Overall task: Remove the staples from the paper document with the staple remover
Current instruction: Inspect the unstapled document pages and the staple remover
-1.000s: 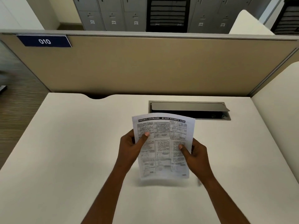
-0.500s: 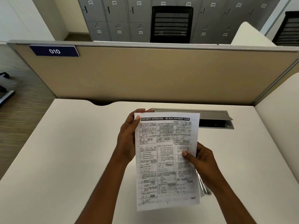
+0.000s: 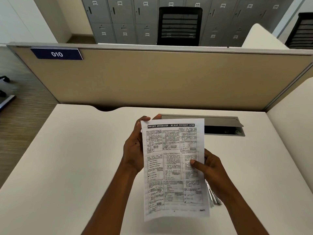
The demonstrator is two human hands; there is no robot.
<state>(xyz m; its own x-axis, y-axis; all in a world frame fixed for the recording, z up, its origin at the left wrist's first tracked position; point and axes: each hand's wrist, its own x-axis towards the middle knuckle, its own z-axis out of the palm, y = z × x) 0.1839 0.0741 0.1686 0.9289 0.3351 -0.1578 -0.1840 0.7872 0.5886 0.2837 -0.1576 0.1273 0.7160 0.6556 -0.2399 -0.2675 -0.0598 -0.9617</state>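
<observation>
Office cubicle: white desk [image 3: 67,167], tan partition [image 3: 169,78] with tag [image 3: 57,54] reading "010", numbered grey lockers [image 3: 118,17] behind. Above the desk, the paper document [image 3: 172,167], headed "POVERTY ESTIMATES – HUMAN POVERTY LINE", was held up. The left hand [image 3: 133,150] gripped its upper left edge; the right hand [image 3: 211,167] pinched the right edge. A probable staple remover [image 3: 213,198] showed under the right hand, grip unclear. No staple was visible; removal likely not started.

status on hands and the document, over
Left hand grips paper document at upper left edge. Right hand pinches its right edge. Document held up off the desk, no staple visible. Beneath right hand, silvery item, unidentifiable.
</observation>
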